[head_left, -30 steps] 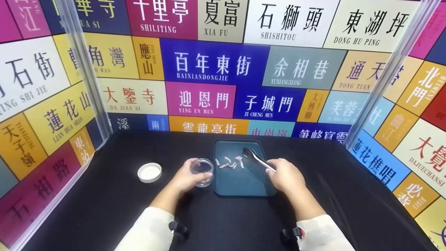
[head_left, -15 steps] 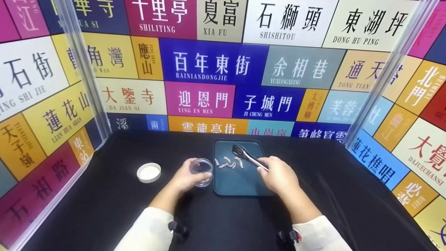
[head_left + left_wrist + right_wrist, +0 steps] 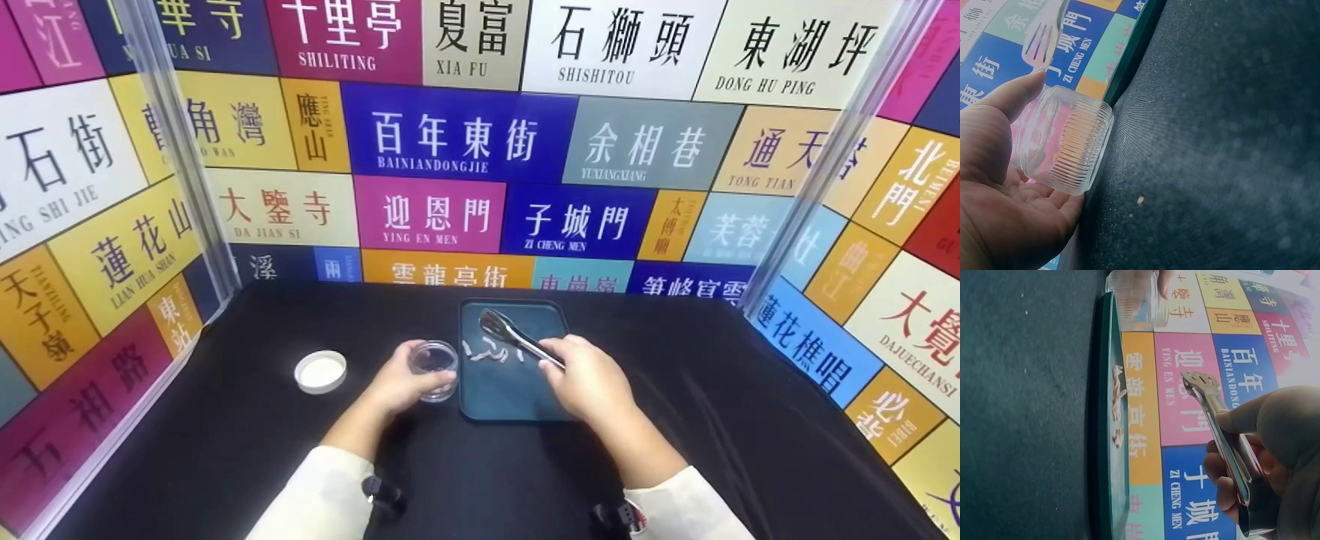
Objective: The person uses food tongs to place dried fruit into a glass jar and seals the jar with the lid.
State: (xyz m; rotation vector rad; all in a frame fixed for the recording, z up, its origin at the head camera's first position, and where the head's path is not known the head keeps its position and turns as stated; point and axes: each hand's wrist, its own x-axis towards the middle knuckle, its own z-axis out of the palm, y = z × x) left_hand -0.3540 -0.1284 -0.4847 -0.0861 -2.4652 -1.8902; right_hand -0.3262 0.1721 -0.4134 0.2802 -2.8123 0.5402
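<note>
My left hand (image 3: 397, 382) holds a clear glass jar (image 3: 433, 361) upright just left of the tray, thumb at the near side. In the left wrist view its ribbed wall (image 3: 1081, 146) shows no contents. My right hand (image 3: 592, 381) grips metal tongs (image 3: 521, 341) with slotted tips, held above the dark teal tray (image 3: 510, 397). Several small pale curled pieces (image 3: 491, 354) lie on the tray, partly behind the tongs in the head view. From the right wrist view, the tong tips (image 3: 1199, 382) are raised well over the pieces (image 3: 1117, 405), with nothing between them.
A round white lid (image 3: 321, 372) lies on the black-covered table (image 3: 225, 420), left of my left hand. A tiny pale speck (image 3: 1140, 200) rests on the black cloth near the jar. Panels with colourful printed signs (image 3: 457, 135) enclose the table at the back and sides.
My right hand has moved left with the tongs, bringing their tips from the right part of the tray to over the pieces. My left hand and the jar have stayed put.
</note>
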